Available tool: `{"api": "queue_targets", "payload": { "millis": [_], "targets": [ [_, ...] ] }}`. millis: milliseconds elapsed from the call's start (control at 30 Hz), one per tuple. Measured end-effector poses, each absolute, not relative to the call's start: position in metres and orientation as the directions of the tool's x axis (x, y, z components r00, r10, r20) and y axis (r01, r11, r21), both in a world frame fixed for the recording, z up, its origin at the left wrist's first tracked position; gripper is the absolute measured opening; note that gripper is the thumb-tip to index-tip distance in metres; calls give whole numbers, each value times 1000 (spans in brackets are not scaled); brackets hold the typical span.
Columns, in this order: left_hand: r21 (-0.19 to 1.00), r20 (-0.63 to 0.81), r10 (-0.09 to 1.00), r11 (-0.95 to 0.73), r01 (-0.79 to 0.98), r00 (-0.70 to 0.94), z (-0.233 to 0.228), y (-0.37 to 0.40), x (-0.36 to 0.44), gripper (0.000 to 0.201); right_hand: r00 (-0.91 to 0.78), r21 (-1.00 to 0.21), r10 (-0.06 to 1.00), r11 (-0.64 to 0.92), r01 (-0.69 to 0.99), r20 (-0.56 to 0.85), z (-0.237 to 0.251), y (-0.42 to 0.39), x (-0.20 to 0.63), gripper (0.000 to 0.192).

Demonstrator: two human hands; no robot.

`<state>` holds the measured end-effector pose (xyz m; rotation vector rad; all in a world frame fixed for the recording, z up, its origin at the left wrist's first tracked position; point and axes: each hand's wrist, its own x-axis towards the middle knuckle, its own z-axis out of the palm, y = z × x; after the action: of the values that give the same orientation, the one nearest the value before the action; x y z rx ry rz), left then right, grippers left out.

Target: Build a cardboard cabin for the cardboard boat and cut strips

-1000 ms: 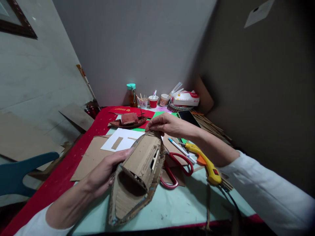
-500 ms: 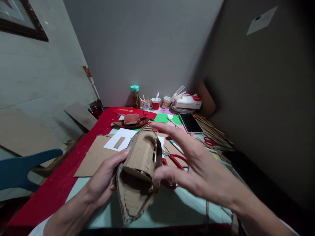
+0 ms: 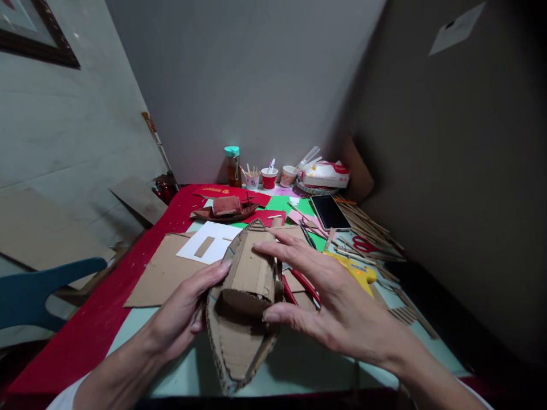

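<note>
Cardboard boat point(image 3: 243, 319) between hands — left hand point(image 3: 182, 313) grip clasps hull, right hand point(image 3: 337, 302) spread on cabin.

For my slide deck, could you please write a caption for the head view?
Left hand and right hand cup a cardboard boat model over a craft table.

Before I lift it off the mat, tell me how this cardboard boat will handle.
The cardboard boat is probably light for its size: it looks like thin corrugated board with a hollow hull. It likely crushes easily, so the left hand and right hand should press gently. The cabin on top may come loose if squeezed, since it seems merely stuck on.
</note>
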<state>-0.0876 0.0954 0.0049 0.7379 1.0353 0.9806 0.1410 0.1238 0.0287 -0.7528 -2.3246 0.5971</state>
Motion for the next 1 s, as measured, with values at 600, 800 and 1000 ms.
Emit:
{"api": "queue_targets", "payload": {
  "millis": [600, 800, 1000],
  "targets": [
    [893, -336, 936, 353, -280, 108, -5, 93, -85, 55, -640, -382, 554, 832, 403, 532, 11, 129, 147, 65],
    [904, -348, 930, 366, -219, 118, -6, 93, -87, 55, -752, -298, 550, 833, 466, 362, 36, 126, 163, 77],
    [890, -424, 899, 436, -133, 114, 1, 87, -82, 59, -894, -90, 401, 916, 391, 198, 64, 127, 160, 77]
  ]
}}
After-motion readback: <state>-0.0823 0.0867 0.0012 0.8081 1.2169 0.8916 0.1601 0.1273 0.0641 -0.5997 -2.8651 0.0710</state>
